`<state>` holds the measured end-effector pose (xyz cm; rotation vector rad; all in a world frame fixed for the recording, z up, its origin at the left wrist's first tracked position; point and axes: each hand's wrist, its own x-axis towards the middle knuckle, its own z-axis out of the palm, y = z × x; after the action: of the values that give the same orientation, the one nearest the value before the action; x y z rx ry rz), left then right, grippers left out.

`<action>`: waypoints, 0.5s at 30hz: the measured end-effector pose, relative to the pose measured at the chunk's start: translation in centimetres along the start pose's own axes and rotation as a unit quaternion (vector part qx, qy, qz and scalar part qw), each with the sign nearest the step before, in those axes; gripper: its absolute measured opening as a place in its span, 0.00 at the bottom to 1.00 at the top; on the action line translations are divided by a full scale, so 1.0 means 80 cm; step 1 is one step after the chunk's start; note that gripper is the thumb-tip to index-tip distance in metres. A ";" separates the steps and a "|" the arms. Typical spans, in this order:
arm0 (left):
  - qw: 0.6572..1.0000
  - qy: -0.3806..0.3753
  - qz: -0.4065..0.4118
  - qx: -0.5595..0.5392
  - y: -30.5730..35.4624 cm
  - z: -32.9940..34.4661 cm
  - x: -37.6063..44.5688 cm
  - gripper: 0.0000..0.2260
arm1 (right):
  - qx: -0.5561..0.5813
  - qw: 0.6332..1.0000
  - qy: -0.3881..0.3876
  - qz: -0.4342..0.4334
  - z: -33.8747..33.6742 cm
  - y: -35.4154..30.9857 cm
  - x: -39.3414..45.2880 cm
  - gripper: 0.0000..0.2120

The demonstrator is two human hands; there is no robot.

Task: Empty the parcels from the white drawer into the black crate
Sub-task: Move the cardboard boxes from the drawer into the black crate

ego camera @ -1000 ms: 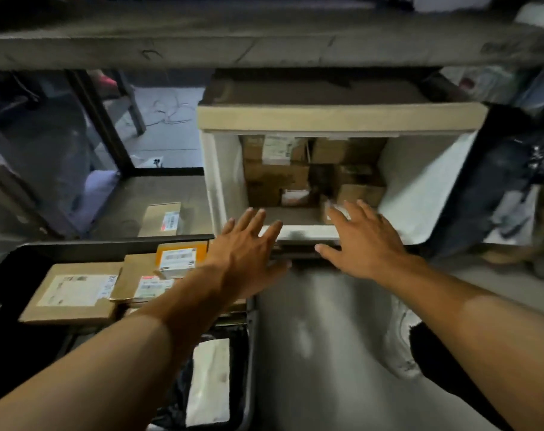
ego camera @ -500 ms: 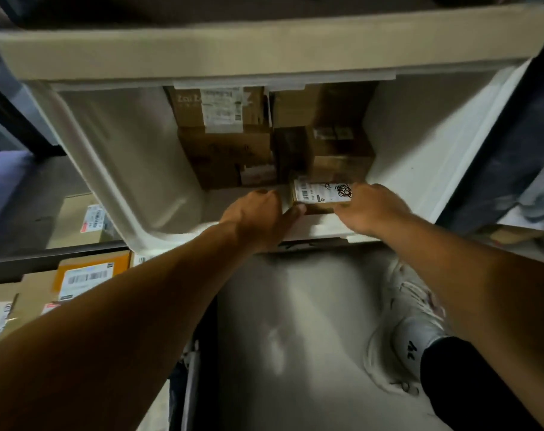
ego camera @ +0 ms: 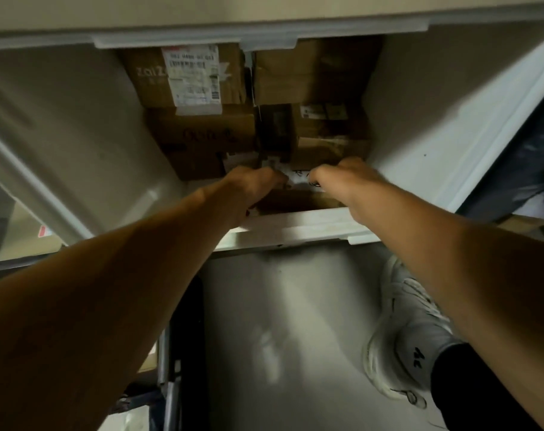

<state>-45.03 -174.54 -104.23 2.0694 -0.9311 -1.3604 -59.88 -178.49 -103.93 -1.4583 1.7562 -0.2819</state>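
Reaching over the near rim of the white drawer [ego camera: 295, 227], a person closes the left hand [ego camera: 252, 185] and right hand [ego camera: 342, 178] on a small brown parcel [ego camera: 298, 199] with a white label, fingers curled round its two ends. It lies against the drawer's near wall, not yet lifted out. Beyond it, several cardboard parcels remain stacked at the far end, among them a labelled box [ego camera: 186, 76] at far left, so much of the emptying appears left. Only a dark edge at lower left hints at the black crate [ego camera: 168, 374]. A white shoe [ego camera: 410, 334] stands on the floor.
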 end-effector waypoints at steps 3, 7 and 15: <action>0.998 0.024 0.008 -0.059 -0.005 -0.017 -0.018 0.12 | 0.097 0.995 -0.012 0.000 0.017 -0.012 -0.015 0.17; 0.991 0.070 0.025 -0.114 -0.018 -0.031 -0.041 0.10 | 0.168 0.986 -0.003 -0.005 0.035 -0.025 -0.038 0.16; 0.978 0.102 0.049 -0.176 -0.022 -0.054 -0.078 0.10 | 0.256 0.967 0.003 0.005 0.038 -0.033 -0.073 0.08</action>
<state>-42.25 -168.49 -100.20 1.8244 -0.6425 -1.1416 -55.87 -173.10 -101.70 -1.0712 1.5424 -0.6811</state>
